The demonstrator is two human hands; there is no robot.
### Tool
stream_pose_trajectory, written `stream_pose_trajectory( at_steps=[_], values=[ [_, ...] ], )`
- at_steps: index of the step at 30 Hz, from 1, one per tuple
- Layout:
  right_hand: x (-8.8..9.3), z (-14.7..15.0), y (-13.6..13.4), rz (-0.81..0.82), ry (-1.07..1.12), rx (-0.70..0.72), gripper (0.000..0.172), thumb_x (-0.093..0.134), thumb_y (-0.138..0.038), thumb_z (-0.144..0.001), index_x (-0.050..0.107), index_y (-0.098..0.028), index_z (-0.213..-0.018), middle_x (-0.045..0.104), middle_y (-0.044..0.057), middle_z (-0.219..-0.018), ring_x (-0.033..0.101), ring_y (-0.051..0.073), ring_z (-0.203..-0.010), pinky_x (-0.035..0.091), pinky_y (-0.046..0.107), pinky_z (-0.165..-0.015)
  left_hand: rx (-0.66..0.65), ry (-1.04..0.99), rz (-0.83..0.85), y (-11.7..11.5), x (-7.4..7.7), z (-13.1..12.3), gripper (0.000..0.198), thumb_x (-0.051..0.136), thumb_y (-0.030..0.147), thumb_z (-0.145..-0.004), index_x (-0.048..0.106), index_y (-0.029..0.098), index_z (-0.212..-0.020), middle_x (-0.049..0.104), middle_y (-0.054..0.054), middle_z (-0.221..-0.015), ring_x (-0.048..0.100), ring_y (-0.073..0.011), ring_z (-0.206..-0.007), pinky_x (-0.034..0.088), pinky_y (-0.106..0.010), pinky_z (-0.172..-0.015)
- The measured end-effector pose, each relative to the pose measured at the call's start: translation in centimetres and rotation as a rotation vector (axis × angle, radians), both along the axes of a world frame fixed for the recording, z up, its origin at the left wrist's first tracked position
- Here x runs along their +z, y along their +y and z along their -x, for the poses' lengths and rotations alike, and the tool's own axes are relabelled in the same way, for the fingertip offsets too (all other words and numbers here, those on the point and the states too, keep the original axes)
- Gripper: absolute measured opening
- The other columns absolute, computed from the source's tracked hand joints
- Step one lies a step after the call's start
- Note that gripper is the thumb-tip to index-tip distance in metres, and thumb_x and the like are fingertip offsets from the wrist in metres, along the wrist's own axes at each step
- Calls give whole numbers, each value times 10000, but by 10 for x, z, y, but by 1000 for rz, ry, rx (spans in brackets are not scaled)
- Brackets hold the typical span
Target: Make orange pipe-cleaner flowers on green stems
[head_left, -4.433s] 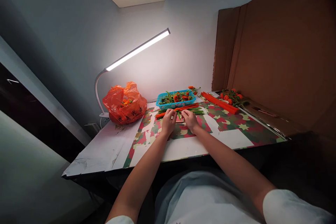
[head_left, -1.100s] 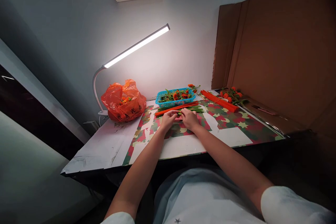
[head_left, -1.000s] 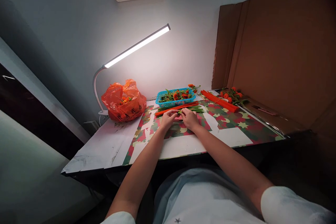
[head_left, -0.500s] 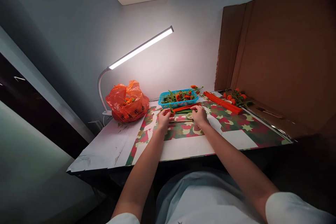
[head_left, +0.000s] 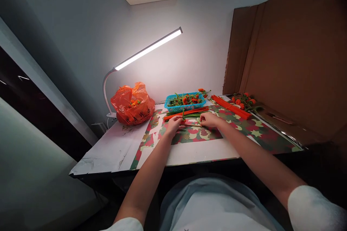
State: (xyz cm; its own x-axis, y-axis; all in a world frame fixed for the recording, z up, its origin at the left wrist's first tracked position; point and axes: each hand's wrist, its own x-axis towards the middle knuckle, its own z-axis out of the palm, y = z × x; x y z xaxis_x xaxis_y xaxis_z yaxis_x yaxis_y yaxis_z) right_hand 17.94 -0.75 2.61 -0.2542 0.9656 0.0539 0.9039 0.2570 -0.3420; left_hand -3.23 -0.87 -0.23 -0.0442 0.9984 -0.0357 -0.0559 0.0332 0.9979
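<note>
My left hand (head_left: 175, 125) is closed on a small orange flower (head_left: 183, 122) whose green stem (head_left: 183, 113) points upward. To its right, my right hand (head_left: 209, 119) is pinched, fingers low over the table beside a small pale ring (head_left: 199, 120) that they partly hide. Whatever lies between those fingertips is too small to make out. Between the hands a thin wooden stick (head_left: 192, 125) rests on the patterned sheet. Just behind them lie orange fuzzy stems (head_left: 173, 114) and green fuzzy stems (head_left: 195, 114).
A blue basket (head_left: 173, 109) of orange flowers and green stems stands at the back. Left of it sits an orange plastic bag (head_left: 127, 113) under a lit lamp (head_left: 149, 49). An orange bundle (head_left: 230, 107), more flowers (head_left: 242, 103) and a cardboard panel (head_left: 292, 54) are on the right.
My right hand has turned and lowered toward the pale ring, its elbow swinging outward. My left hand has moved slightly right with the flower. The view has shifted a little.
</note>
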Motion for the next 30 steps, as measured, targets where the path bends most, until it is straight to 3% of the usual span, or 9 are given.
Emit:
stream_pose_trajectory(
  at_steps=[5, 11, 15, 18, 23, 27, 30],
  values=[
    [8, -30, -1, 120, -31, 60, 404, 682, -199, -637, 632, -191, -1038, 669, 36, -831, 591, 179, -721, 353, 238, -556, -33, 9, 4, 1, -3, 0, 183, 662, 170, -699, 640, 140, -878, 653, -54, -804, 636, -127, -654, 557, -236, -567],
    [9, -42, 6, 155, -45, 114, 80, 670, -223, -633, 618, -194, -687, 640, 29, -736, 555, 163, -650, 326, 249, -513, -322, -105, -53, -5, -4, -7, 283, 740, 255, -666, 629, 148, -903, 665, -58, -858, 654, -150, -726, 570, -263, -612],
    [9, -36, 11, 237, 11, 165, 126, 675, -192, -596, 550, -191, -580, 582, -3, -602, 505, 135, -569, 320, 247, -503, -456, -80, 27, -12, -5, -13, 311, 796, 250, -603, 631, 141, -843, 656, -32, -800, 656, -128, -664, 560, -254, -656],
    [12, -31, 11, 271, 218, 226, 166, 708, -235, -575, 555, -186, -618, 581, -15, -591, 512, 130, -569, 353, 241, -513, -492, -90, 39, -15, -4, -16, 319, 803, 244, -589, 627, 137, -833, 663, -27, -789, 671, -130, -688, 543, -233, -685],
    [23, -27, 5, 341, 702, 322, 309, 725, -369, -637, 623, -169, -850, 670, 33, -794, 577, 131, -700, 423, 225, -589, -411, -72, -30, -11, -7, -19, 310, 789, 240, -591, 642, 143, -846, 675, -21, -775, 655, -120, -669, 527, -230, -679],
    [22, -23, 3, 351, 826, 302, 397, 680, -399, -721, 604, -196, -1054, 683, 69, -1011, 596, 141, -834, 423, 204, -600, -267, -51, -128, -1, -12, -17, 264, 761, 244, -616, 657, 158, -843, 675, -4, -760, 636, -107, -677, 508, -212, -668],
    [7, -18, 5, 223, 844, 227, 414, 664, -389, -730, 587, -187, -1083, 679, 77, -1001, 609, 163, -870, 444, 220, -618, -208, -40, -155, 5, -16, -15, 249, 756, 239, -618, 659, 164, -835, 684, -12, -764, 632, -107, -652, 496, -210, -641]
  ],
)
